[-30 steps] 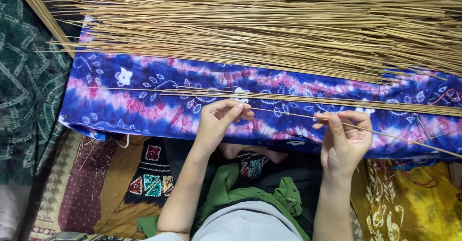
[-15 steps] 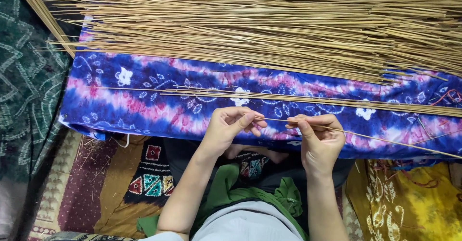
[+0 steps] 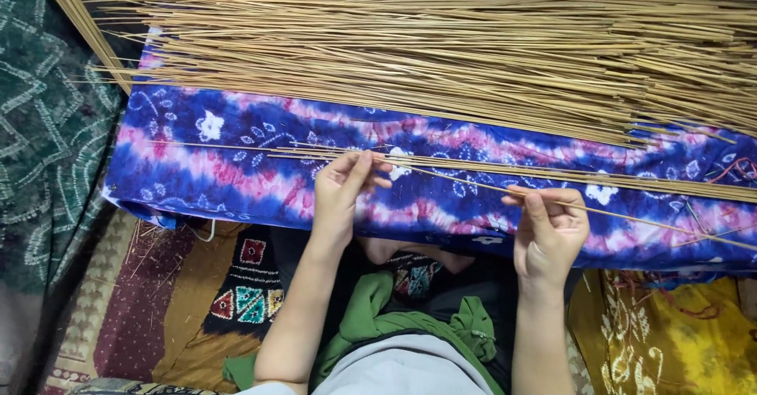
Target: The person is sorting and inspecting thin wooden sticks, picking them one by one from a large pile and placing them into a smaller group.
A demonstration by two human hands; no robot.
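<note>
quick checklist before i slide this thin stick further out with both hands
1. Left hand pinching the thin stick: ok, fingertips closed on it.
2. Right hand pinching the same stick: ok.
3. Stick intact between the hands: ok, no break visible.
4. Stick separate from the small bundle beside it: cannot tell, they run very close.
5. Big pile of sticks out of the way: ok, lies further up the blue cloth.

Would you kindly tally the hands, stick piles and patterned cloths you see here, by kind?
Hands: 2, left hand and right hand
Stick piles: 2, big pile, small row
Blue tie-dye cloth: 1
Green cloth: 1
Yellow cloth: 1
Total: 7
</note>
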